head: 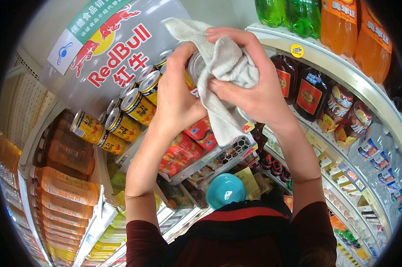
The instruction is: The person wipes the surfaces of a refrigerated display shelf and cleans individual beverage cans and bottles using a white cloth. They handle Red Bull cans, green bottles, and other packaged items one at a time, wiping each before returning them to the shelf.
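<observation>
Raised over a shelf of yellow Red Bull cans (139, 106), both hands are around one can (195, 68), whose metal rim shows between them. My left hand (181, 90) grips the can's left side, with thumb and fingers spread around it. My right hand (251, 73) holds a greyish-white cloth (221, 66) bunched against the can's top and right side. One corner of the cloth sticks out at the upper left, and another end hangs down below the hands. The cloth hides most of the can.
Behind the cans stands a Red Bull sign board (117, 50). Red-wrapped packs (181, 153) lie under the hands, with a turquoise bowl (226, 191) lower down. Curved shelves of bottles (309, 95) run along the right; orange drink bottles (67, 187) line the left.
</observation>
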